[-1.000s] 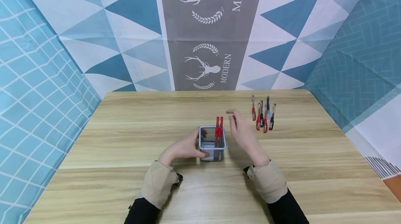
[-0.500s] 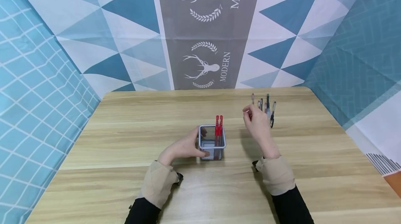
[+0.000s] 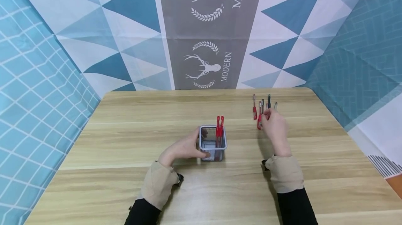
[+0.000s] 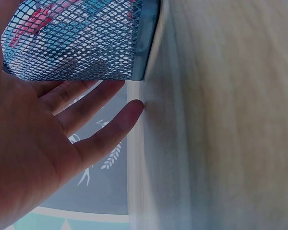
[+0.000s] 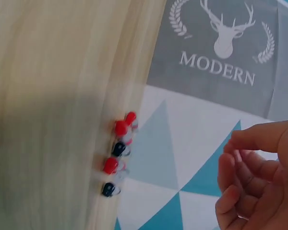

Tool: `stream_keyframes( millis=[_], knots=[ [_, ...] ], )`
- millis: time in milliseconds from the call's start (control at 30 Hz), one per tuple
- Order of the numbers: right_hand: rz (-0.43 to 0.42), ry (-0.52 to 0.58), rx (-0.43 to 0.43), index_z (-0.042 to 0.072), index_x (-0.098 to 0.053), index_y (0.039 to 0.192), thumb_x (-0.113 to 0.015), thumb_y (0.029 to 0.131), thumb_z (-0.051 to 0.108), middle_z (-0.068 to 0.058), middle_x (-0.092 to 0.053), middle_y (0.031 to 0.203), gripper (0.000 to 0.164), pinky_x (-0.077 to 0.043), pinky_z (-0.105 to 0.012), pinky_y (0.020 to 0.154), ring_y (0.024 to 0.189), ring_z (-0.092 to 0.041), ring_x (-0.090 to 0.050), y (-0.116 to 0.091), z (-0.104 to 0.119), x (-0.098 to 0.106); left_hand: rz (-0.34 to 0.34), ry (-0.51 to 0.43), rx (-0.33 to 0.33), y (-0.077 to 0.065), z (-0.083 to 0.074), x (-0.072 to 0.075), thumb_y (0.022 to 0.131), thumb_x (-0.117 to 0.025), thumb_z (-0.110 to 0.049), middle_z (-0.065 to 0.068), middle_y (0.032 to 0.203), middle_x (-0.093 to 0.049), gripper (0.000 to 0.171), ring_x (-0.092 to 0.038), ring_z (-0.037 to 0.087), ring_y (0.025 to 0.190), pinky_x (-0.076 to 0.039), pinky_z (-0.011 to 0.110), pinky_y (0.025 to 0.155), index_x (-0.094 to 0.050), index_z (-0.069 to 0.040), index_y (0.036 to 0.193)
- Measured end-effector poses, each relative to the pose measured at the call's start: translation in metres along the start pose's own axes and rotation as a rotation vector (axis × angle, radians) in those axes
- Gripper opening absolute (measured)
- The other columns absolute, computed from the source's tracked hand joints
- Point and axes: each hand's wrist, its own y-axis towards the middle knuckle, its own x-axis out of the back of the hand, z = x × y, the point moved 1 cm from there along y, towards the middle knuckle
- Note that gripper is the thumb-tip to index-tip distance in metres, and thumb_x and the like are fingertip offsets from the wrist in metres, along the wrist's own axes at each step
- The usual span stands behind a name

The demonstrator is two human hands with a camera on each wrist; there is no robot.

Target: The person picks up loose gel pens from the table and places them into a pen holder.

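Note:
A square metal mesh pen holder (image 3: 216, 154) stands on the table, with two red pens (image 3: 218, 129) upright in its right side. My left hand (image 3: 183, 147) grips its left side, thumb at the front and fingers behind; in the left wrist view the fingers spread along the mesh. My right hand (image 3: 275, 125) hovers over a group of loose pens, covering some of them in the head view. Its fingers are loosely bent with nothing between them in the right wrist view. Among those pens are a red pen (image 3: 254, 109) and a black pen (image 5: 119, 149).
The wooden table (image 3: 141, 120) meets a patterned backdrop (image 3: 132, 33) at its far edge. Blue sheeting (image 3: 34, 88) hangs at the left, and more hangs at the right. The loose pens lie near the far right part of the table.
My right hand has moved right from beside the pen holder to over the loose pens. My left hand has stayed on the holder.

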Motion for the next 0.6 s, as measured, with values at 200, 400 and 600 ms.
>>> stream_keyframes(
  millis=[200, 400, 600],
  knots=[
    [0.162, -0.072, -0.039, -0.004, -0.058, 0.102, -0.050, 0.089, 0.018, -0.024, -0.058, 0.099, 0.027, -0.045, -0.037, 0.056, 0.078, -0.034, -0.057, 0.000, -0.006, 0.003, 0.004, 0.001, -0.007, 0.002, 0.002, 0.000, 0.064, -0.079, -0.026, 0.008, 0.112, -0.055, 0.078, -0.054, 0.020, 0.102, -0.041, 0.036, 0.093, -0.035, -0.011, 0.126],
    [0.322, -0.088, -0.066, -0.008, -0.052, 0.113, -0.047, 0.090, 0.019, -0.030, -0.053, 0.104, 0.035, -0.044, -0.035, 0.056, 0.076, -0.033, -0.054, 0.001, -0.011, 0.002, -0.003, 0.014, -0.002, 0.002, 0.003, 0.000, 0.063, -0.079, -0.028, 0.007, 0.112, -0.055, 0.077, -0.054, 0.020, 0.102, -0.042, 0.037, 0.093, -0.035, -0.014, 0.125],
    [0.404, -0.050, -0.064, -0.009, -0.046, 0.120, -0.043, 0.091, 0.020, -0.030, -0.047, 0.112, 0.041, -0.044, -0.040, 0.067, 0.086, -0.035, -0.051, 0.001, -0.019, -0.003, -0.005, 0.026, 0.002, 0.002, 0.004, -0.001, 0.064, -0.079, -0.029, 0.008, 0.109, -0.055, 0.075, -0.055, 0.020, 0.100, -0.043, 0.035, 0.091, -0.036, -0.014, 0.123]
  ],
)
